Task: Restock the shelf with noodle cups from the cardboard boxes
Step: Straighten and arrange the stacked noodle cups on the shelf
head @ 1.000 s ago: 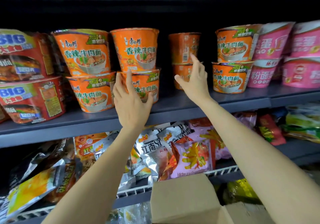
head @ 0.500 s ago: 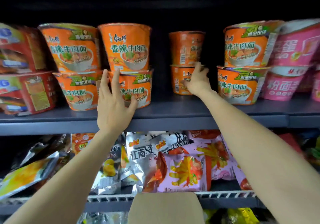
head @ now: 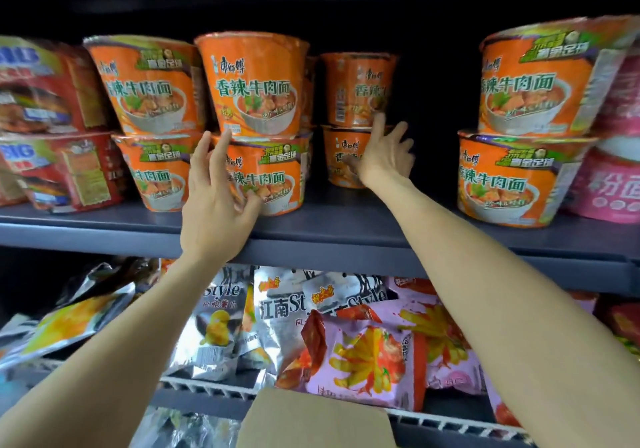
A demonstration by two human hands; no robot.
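Note:
Orange noodle cups stand two high on the dark shelf. My left hand is open with spread fingers, its fingertips against the lower cup of the front stack, under the upper cup. My right hand reaches deeper, its palm against the right side of the lower cup of a stack set further back. Its index finger touches the base of the cup on top. It grips nothing. A cardboard box flap shows at the bottom edge.
More orange stacks stand at the left and right. Red BIG cups fill the far left and pink cups the far right. A dark gap lies right of the rear stack. Snack bags crowd the wire shelf below.
The view has come closer to the shelf. My right hand has slid further along the right side of the rear stack. My left hand stays at the front lower cup.

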